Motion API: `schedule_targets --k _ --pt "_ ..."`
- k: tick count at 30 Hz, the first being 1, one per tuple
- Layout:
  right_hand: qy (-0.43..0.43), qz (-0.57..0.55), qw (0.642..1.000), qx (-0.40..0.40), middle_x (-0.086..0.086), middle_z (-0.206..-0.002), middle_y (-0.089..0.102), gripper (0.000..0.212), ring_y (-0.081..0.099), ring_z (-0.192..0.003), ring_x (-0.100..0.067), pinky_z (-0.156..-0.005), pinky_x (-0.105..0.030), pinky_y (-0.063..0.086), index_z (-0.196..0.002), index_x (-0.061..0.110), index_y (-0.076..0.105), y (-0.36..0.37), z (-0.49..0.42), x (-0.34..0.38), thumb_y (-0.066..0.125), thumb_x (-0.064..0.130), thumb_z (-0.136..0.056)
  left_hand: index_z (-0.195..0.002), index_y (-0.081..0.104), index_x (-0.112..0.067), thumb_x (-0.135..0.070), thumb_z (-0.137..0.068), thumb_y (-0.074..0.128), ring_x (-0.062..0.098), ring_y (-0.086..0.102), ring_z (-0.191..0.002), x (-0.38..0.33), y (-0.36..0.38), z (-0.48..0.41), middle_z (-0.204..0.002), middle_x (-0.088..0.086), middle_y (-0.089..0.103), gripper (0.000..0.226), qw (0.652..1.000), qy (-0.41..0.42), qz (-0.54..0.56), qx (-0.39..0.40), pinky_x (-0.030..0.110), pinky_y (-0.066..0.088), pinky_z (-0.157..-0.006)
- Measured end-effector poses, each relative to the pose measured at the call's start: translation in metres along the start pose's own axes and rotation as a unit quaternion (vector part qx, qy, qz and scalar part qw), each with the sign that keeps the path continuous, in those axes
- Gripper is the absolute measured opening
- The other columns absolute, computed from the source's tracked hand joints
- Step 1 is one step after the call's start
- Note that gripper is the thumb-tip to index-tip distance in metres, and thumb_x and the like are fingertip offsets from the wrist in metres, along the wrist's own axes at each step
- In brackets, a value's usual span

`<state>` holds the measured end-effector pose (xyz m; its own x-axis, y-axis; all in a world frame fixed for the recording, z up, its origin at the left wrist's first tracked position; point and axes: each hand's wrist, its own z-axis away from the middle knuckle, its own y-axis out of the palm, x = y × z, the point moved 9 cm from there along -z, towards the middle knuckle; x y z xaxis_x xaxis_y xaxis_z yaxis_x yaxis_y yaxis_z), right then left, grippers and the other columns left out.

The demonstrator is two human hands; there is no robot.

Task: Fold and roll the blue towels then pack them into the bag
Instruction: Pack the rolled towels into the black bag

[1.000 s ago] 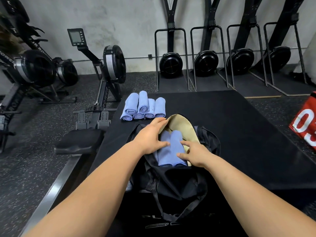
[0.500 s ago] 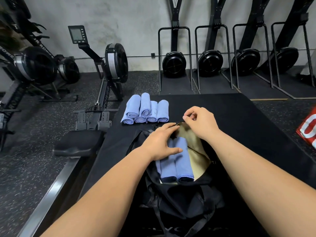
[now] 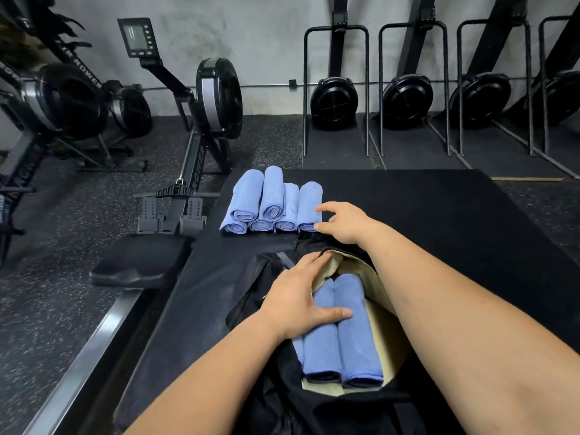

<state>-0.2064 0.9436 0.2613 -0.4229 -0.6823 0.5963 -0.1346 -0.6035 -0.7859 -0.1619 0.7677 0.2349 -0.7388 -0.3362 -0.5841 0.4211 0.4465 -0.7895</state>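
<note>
Moved since the earlier frame: right hand (image 3: 346,222) has left the bag rim and now reaches the pile, fingers spread and loose, fingertips at the rightmost roll, gripping nothing.

Rolled blue towels (image 3: 271,204): stacked at the mat's (image 3: 439,215) far-left corner.

Left hand (image 3: 301,301): flat, fingers extended, pressing on the packed towels (image 3: 342,334).

Black bag (image 3: 251,284): open at the mat's near edge, tan lining showing, towels side by side inside.

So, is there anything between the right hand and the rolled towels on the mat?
Nothing visible. The right hand is open right beside the nearest roll of the rolled towels, fingertips at its side, with only bare mat around.
</note>
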Motion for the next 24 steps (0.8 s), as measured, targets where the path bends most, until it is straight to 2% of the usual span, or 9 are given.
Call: schedule_targets --k 4,9,13,18,24 --pt "-0.004 -0.019 1.000 0.010 -0.004 -0.159 0.047 0.057 0.050 -0.139 -0.025 -0.114 -0.034 0.037 -0.155 0.032 0.046 0.020 -0.033 -0.004 0.065 0.035 -0.102 -0.163 0.030 -0.032 -0.070 -0.070 0.084 -0.001 0.035 -0.147 0.003 0.001 -0.001 -0.163 -0.024 0.030 0.114 1.000 0.000 0.021 -0.011 0.021 0.028 -0.113" --pt "0.003 -0.086 0.996 -0.004 -0.005 -0.159 0.047 0.046 0.048 -0.141 -0.026 -0.114 -0.032 0.037 -0.152 0.029 0.052 0.036 -0.062 -0.012 0.054 0.029 -0.107 -0.165 0.027 -0.031 -0.074 -0.069 0.082 0.001 0.032 -0.150 0.007 0.006 -0.003 -0.165 -0.023 0.026 0.119 1.000 -0.006 0.006 -0.007 0.027 0.028 -0.117" --pt "0.028 -0.151 0.987 -0.054 0.001 -0.149 0.058 0.039 0.055 -0.135 -0.023 -0.115 -0.038 0.042 -0.137 0.031 0.068 0.043 -0.069 -0.020 0.068 0.032 -0.098 -0.165 0.025 -0.032 -0.078 -0.067 0.080 0.002 0.031 -0.151 0.012 0.009 -0.005 -0.166 -0.024 0.024 0.121 1.000 -0.014 0.009 -0.003 0.033 0.030 -0.120" --pt "0.076 -0.228 0.960 -0.141 0.011 -0.130 0.070 0.028 0.063 -0.120 -0.015 -0.096 -0.025 0.046 -0.113 0.032 0.079 0.031 -0.057 -0.034 0.081 0.039 -0.086 -0.166 0.023 -0.034 -0.082 -0.067 0.076 0.002 0.029 -0.152 0.016 0.011 -0.005 -0.168 -0.024 0.021 0.123 1.000 -0.022 0.002 0.004 0.037 0.029 -0.123" --pt "0.091 -0.265 0.938 -0.204 0.009 -0.132 0.068 0.037 0.063 -0.121 -0.015 -0.090 -0.025 0.045 -0.111 0.034 0.079 0.005 -0.025 -0.036 0.090 0.040 -0.076 -0.165 0.025 -0.034 -0.079 -0.068 0.078 0.003 0.031 -0.150 0.015 0.009 -0.004 -0.166 -0.024 0.024 0.120 1.000 -0.021 -0.003 -0.003 0.031 0.028 -0.120"
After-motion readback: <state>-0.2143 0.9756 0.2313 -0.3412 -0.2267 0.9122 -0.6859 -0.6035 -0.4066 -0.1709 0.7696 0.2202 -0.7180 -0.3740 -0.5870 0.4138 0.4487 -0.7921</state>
